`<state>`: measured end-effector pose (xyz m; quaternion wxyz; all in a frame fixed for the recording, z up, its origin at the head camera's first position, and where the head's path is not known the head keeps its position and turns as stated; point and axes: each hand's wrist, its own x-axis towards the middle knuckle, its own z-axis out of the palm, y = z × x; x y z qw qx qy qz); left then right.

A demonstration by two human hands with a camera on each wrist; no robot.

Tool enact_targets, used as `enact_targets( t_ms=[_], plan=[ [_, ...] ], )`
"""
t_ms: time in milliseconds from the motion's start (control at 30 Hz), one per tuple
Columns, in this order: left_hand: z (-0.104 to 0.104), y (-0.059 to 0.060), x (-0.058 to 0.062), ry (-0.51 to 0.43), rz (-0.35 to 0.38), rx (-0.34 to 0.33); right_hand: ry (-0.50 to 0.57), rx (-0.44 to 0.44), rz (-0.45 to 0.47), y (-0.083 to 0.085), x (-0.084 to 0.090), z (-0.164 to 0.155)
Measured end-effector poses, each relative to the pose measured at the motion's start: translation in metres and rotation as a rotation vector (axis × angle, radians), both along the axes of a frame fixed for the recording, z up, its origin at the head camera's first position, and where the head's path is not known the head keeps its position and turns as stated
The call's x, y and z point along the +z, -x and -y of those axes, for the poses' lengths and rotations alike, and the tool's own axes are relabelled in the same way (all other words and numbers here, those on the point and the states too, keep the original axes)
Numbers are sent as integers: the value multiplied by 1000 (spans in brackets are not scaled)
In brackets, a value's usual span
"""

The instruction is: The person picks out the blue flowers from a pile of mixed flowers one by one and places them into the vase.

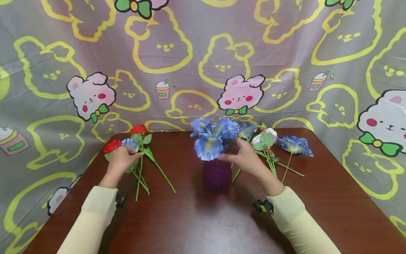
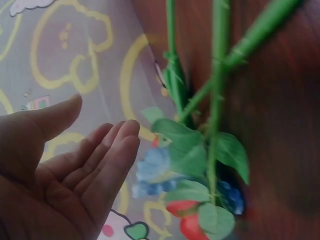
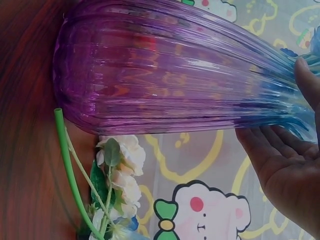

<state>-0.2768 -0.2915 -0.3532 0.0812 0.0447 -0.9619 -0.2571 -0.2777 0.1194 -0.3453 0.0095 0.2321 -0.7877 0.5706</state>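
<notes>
A ribbed glass vase [image 3: 165, 75], purple below and bluish towards its neck, stands on the table; blue flowers [image 1: 209, 139] spread over its mouth. My right hand [image 1: 245, 157] holds the vase at the neck, thumb on one side and fingers on the other. Over at the left, my left hand [image 1: 123, 160] hovers above a loose group of flowers, its fingers slightly bent and nothing between thumb and fingers in the left wrist view. That group has red roses [image 1: 138, 130], a blue flower [image 1: 129, 143] and green stems [image 2: 220, 75] that cross each other.
Right of the vase lie white flowers [image 1: 269, 137] and a blue flower [image 1: 295, 145] with a thin stem. Another blue flower [image 1: 247, 130] lies just behind my right hand. A patterned curtain [image 1: 190, 70] hangs along the far side of the brown table [image 1: 203, 225].
</notes>
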Motion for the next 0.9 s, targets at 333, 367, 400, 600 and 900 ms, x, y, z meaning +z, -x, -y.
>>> enact_targets(
  t_ms=[333, 367, 400, 600, 900],
  plan=[
    [21, -5, -18, 107, 140, 57, -6, 4, -9, 0, -1, 1],
    [23, -6, -19, 111, 154, 63, -9, 3, -11, -1, -2, 1],
    [24, -6, -21, 112, 170, 69, -11, 2, -13, -1, -2, 1],
    [30, -6, -29, 42, 227, 75, -12, 4, -21, 0, -2, 0],
    [30, -5, -35, -72, 277, 73, -2, 15, -24, 2, 0, 0]
  ],
)
